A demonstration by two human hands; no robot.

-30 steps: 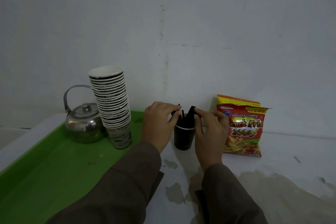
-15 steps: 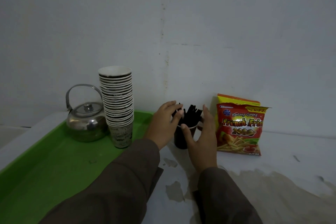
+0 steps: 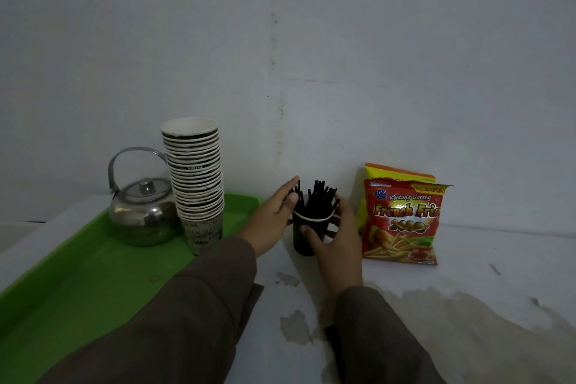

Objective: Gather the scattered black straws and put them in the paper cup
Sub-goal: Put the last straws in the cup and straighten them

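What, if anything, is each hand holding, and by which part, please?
The right hand curls around the black paper cup at its side wall. The left hand holds nothing, fingers straight beside the straws.

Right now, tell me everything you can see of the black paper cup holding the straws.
The paper cup is black outside with a thin white rim. It stands upright on the white table, between the green tray and the snack bag. A bundle of black straws stands in it, fanning above the rim. The right hand curls around its right side; the left hand touches the straws at its left rim.
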